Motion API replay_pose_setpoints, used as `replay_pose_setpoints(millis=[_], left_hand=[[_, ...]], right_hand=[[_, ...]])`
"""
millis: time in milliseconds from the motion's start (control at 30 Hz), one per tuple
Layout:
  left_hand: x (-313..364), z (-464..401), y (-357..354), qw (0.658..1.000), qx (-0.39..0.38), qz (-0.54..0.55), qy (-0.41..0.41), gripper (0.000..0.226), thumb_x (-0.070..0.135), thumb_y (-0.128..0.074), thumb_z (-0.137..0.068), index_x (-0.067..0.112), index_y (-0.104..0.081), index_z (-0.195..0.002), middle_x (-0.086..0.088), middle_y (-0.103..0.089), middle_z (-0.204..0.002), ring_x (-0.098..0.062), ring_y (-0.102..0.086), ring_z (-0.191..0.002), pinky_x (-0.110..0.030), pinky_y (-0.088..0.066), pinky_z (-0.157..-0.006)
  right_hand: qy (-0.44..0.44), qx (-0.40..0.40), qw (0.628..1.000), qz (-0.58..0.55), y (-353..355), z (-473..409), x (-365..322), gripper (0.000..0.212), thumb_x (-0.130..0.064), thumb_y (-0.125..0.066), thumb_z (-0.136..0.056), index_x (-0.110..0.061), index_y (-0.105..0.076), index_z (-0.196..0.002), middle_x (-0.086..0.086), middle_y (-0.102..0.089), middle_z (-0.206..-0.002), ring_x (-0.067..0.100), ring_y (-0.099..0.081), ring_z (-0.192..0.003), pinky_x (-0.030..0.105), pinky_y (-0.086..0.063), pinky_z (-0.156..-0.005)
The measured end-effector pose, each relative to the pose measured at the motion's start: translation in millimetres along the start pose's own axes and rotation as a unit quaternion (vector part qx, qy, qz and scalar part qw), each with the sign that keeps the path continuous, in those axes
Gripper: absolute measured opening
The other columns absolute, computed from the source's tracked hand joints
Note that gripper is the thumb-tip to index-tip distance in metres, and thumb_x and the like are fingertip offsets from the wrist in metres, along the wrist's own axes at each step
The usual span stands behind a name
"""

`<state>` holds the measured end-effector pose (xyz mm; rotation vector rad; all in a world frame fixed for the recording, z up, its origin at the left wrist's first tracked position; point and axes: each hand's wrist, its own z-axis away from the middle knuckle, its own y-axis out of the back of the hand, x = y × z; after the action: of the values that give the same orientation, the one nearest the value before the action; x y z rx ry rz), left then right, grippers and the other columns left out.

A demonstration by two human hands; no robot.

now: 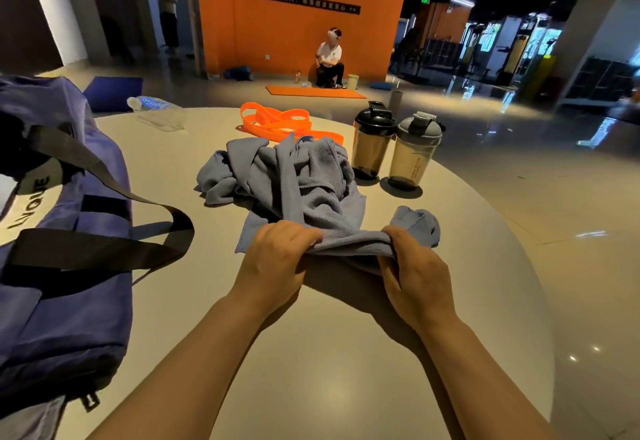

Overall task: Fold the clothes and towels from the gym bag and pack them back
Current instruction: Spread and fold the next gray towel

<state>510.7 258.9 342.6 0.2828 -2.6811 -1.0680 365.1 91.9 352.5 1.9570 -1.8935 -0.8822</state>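
A crumpled blue-grey towel [287,176] lies in a heap at the middle of the round white table [311,353]. My left hand [273,259] and my right hand [415,270] each grip its near edge, fingers curled into the cloth, a stretch of towel pulled between them just above the table. One corner of the towel sticks out past my right hand. The purple gym bag [59,266] with black straps stands at the left, close to my left forearm.
Two dark shaker bottles [372,142] [415,152] stand right of the towel heap. Orange resistance bands [277,121] and a clear plastic water bottle [156,110] lie at the table's far side. A person [330,59] sits on the floor by the orange wall.
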Motion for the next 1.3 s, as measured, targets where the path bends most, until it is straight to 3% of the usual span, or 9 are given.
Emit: replay_pose_setpoints(millis=[167, 333, 467, 600, 833, 967, 1067, 1133, 1300], left_hand=[[-2, -1, 3, 0.997, 0.051, -0.037, 0.042, 0.016, 0.004, -0.064, -0.071, 0.012, -0.064, -0.085, -0.005, -0.059, -0.079, -0.025, -0.057, -0.069, -0.031, -0.042, -0.063], [-7, 2, -3, 0.995, 0.077, 0.005, 0.059, 0.015, 0.018, -0.045, -0.084, 0.017, -0.055, -0.095, -0.003, -0.062, -0.09, -0.018, -0.05, -0.085, -0.034, -0.047, -0.069], [-10, -3, -4, 0.988, 0.104, 0.034, 0.105, 0.014, 0.014, -0.05, -0.086, 0.019, -0.053, -0.099, -0.005, -0.064, -0.085, -0.019, -0.051, -0.081, -0.034, -0.045, -0.069], [-6, -3, -1, 0.988, 0.088, 0.019, 0.125, 0.028, 0.027, -0.041, -0.091, 0.013, -0.062, -0.103, -0.004, -0.067, -0.087, -0.027, -0.062, -0.075, -0.039, -0.049, -0.072], [-9, -1, -3, 0.992, 0.043, -0.029, 0.119, 0.024, 0.018, -0.085, -0.069, 0.02, -0.066, -0.083, 0.002, -0.061, -0.079, -0.022, -0.059, -0.074, -0.034, -0.041, -0.079], [-11, -2, -6, 0.986, 0.004, -0.043, 0.162, 0.041, 0.022, -0.088, -0.062, 0.018, -0.069, -0.098, -0.005, -0.063, -0.097, -0.029, -0.062, -0.09, -0.045, -0.05, -0.079], [-13, -2, -7, 0.985, -0.027, -0.052, 0.164, 0.03, 0.021, -0.087, -0.065, 0.019, -0.07, -0.09, -0.004, -0.064, -0.107, -0.029, -0.061, -0.106, -0.05, -0.05, -0.086], [-11, -2, -5, 0.989, -0.022, -0.046, 0.141, 0.02, 0.016, -0.084, -0.07, 0.017, -0.069, -0.083, -0.004, -0.066, -0.104, -0.029, -0.061, -0.11, -0.052, -0.049, -0.09], [-4, -4, 3, 0.993, 0.056, -0.009, 0.1, 0.007, 0.02, -0.064, -0.087, 0.017, -0.065, -0.094, 0.0, -0.069, -0.083, -0.022, -0.067, -0.08, -0.047, -0.042, -0.096]], right_hand=[[-0.097, 0.046, 0.994, -0.006, 6, 0, 8, 0.02, -0.03, -0.043, -0.094, -0.027, -0.046, -0.113, 0.012, -0.069, -0.088, 0.012, -0.052, -0.058, 0.009, -0.039, -0.057], [-0.184, 0.03, 0.982, -0.011, 6, 4, 17, 0.029, -0.024, -0.043, -0.096, -0.02, -0.048, -0.124, 0.01, -0.066, -0.101, 0.016, -0.054, -0.068, 0.02, -0.045, -0.06], [-0.179, 0.069, 0.981, -0.013, 9, 1, 23, 0.031, -0.019, -0.05, -0.094, -0.02, -0.049, -0.125, 0.008, -0.063, -0.111, 0.014, -0.053, -0.082, 0.02, -0.047, -0.068], [-0.195, 0.062, 0.979, 0.004, 6, 0, 29, 0.035, -0.021, -0.046, -0.09, -0.011, -0.06, -0.121, 0.014, -0.063, -0.11, 0.025, -0.058, -0.092, 0.042, -0.055, -0.079], [-0.285, 0.053, 0.956, 0.043, 0, 1, 42, 0.038, -0.028, -0.038, -0.089, -0.009, -0.063, -0.109, 0.014, -0.062, -0.101, 0.029, -0.056, -0.091, 0.049, -0.05, -0.08], [-0.29, 0.036, 0.954, 0.06, 0, 0, 39, 0.028, -0.02, -0.047, -0.091, -0.009, -0.063, -0.11, 0.016, -0.06, -0.105, 0.033, -0.054, -0.095, 0.043, -0.042, -0.081], [-0.249, 0.043, 0.96, 0.121, 6, -3, 26, 0.044, -0.028, -0.051, -0.082, -0.014, -0.058, -0.124, 0.013, -0.056, -0.118, 0.032, -0.048, -0.106, 0.042, -0.035, -0.086], [-0.135, 0.028, 0.974, 0.181, 6, -3, 12, 0.053, -0.031, -0.06, -0.077, -0.017, -0.055, -0.127, 0.013, -0.05, -0.125, 0.033, -0.043, -0.116, 0.048, -0.032, -0.094], [0.056, -0.051, 0.976, 0.202, -18, -3, -25, 0.054, -0.042, -0.051, -0.088, -0.023, -0.043, -0.137, 0.011, -0.038, -0.141, 0.032, -0.032, -0.135, 0.058, -0.02, -0.11]])
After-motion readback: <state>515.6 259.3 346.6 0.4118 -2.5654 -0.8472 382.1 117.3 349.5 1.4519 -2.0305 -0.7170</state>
